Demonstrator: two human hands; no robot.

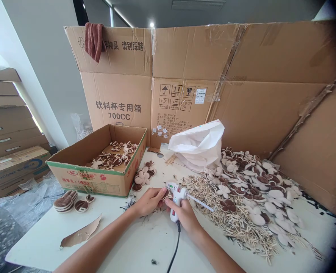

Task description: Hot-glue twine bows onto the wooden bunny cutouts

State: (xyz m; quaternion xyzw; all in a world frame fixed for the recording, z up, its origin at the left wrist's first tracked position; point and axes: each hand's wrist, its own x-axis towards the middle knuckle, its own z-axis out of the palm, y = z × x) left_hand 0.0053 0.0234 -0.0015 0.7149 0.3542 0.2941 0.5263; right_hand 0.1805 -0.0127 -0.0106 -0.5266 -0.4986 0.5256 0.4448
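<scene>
My right hand (pixel 187 217) is wrapped round the handle of a white hot glue gun (pixel 179 196). A clear glue stick (pixel 200 203) sticks out of its back to the right, and a black cord (pixel 175 246) runs down toward me. Close to the gun's front end, my left hand (pixel 150 201) pinches a small brown and cream piece (pixel 167 195), mostly hidden by the fingers. To the right lies a heap of short cream sticks or cord pieces (pixel 238 220), with a pile of brown and cream flower-shaped felt pieces (pixel 261 182) behind it.
A cardboard box (pixel 94 178) with finished-looking flower pieces stands at the back left. Beside it are a few more flower pieces (pixel 143 176). Stacked brown ovals (pixel 65 201) and a torn cardboard scrap (pixel 81 233) lie at left. A white bag (pixel 199 144) rests before tall cardboard walls (pixel 185 53).
</scene>
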